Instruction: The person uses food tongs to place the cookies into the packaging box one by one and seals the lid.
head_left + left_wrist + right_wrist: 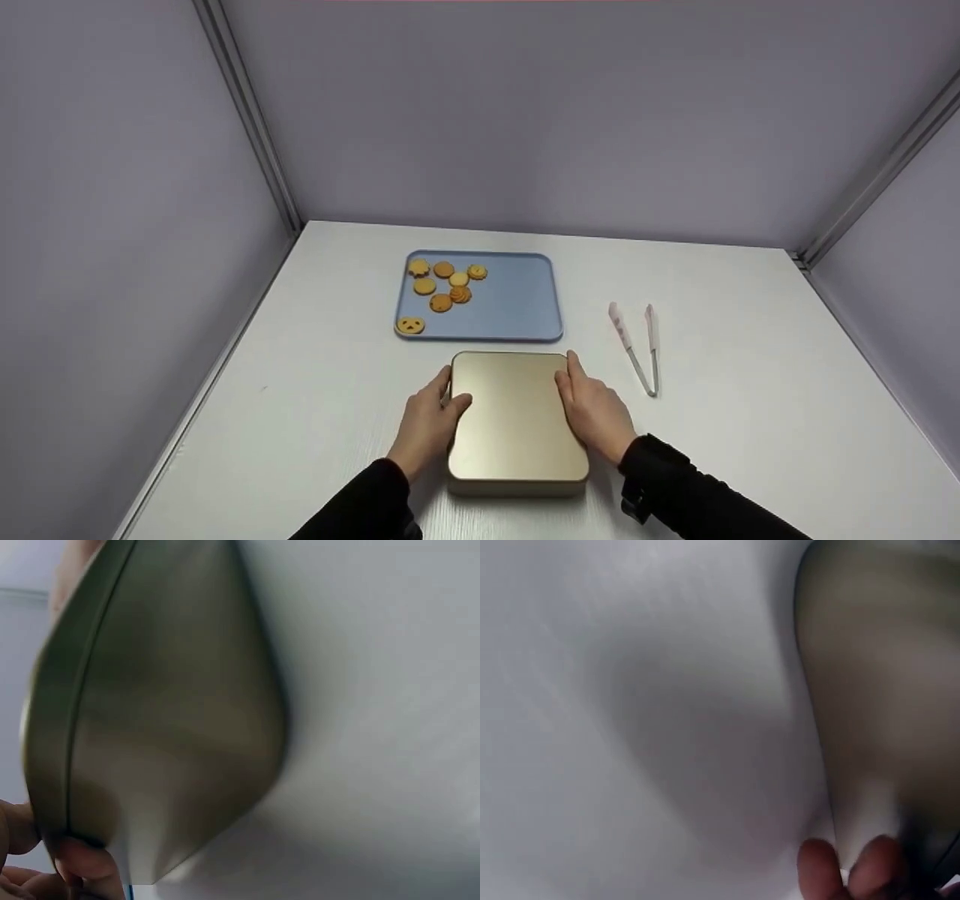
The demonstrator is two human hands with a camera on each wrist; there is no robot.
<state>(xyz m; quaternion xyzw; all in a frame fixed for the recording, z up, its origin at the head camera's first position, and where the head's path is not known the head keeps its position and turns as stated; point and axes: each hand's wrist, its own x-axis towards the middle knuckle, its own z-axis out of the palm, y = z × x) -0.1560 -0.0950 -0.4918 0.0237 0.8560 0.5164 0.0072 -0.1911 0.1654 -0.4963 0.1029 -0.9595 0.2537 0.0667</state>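
Observation:
A gold rectangular tin [517, 416] with rounded corners and its lid on stands in front of me at the near side of the table. My left hand [429, 429] grips its left side, thumb over the top edge. On the opposite side my right hand [596, 412] holds the tin with its thumb at the top edge and fingers along the wall. The left wrist view shows the lid seam along the tin's side wall [172, 705], with fingers [86, 859] at the seam. In the right wrist view, fingertips [877, 866] press the lower part of the wall.
Just beyond the tin lies a blue tray [517, 300] with several cookies [460, 294] on its left half. Tongs [652, 360] with pale tips lie spread on the white table [735, 360] to the right. Grey panels [525, 112] close off the back and both sides.

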